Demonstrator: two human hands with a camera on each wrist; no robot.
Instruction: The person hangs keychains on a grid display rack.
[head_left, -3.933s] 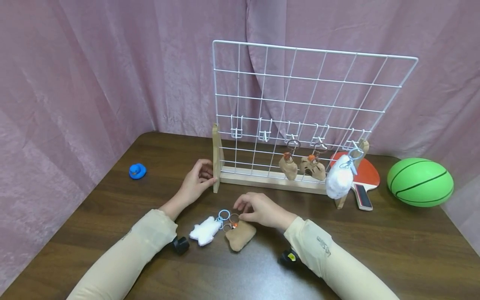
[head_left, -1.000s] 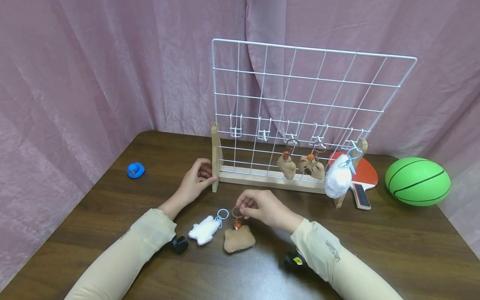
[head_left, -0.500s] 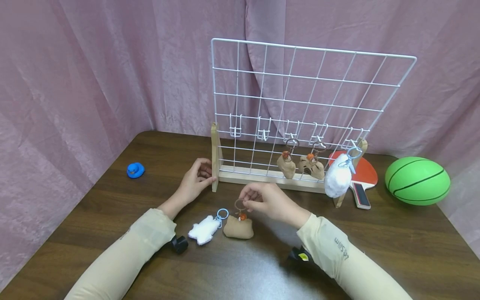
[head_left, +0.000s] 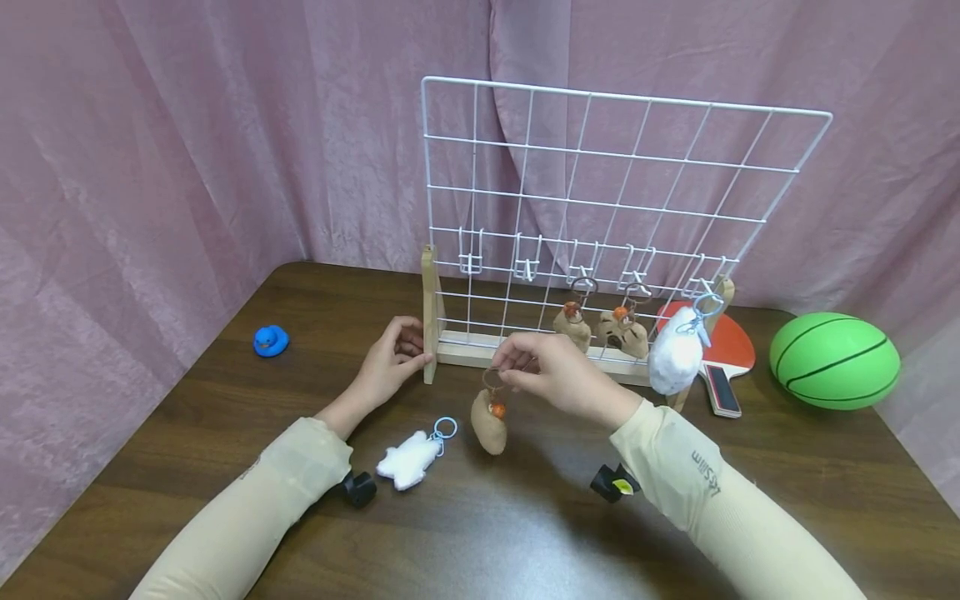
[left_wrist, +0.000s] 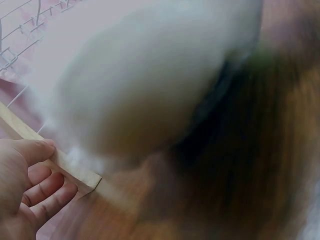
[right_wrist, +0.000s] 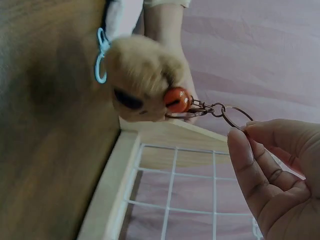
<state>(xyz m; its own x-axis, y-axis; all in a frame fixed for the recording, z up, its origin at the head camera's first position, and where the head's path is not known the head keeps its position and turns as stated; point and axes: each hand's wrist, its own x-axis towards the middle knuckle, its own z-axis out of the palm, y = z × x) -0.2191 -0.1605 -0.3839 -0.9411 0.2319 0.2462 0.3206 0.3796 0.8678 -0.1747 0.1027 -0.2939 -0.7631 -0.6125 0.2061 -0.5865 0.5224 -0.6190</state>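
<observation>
Post [head_left: 430,312] bounds left hand [head_left: 390,358]; tabletop [head_left: 525,517] spreads below right hand [head_left: 551,371].
Left grips post; right pinches ring [right_wrist: 239,108], brown keychain [head_left: 489,423] hanging beneath.

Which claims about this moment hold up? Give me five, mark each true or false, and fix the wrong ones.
1. The right grip pinches a brown charm by its ring. True.
2. Every hook is in use. False: the two leftmost hooks are bare.
3. The left grip touches the wooden post. True.
4. Both white charms hang. False: one white charm lies on the table.
5. The duck sits left of the ball. True.
</observation>
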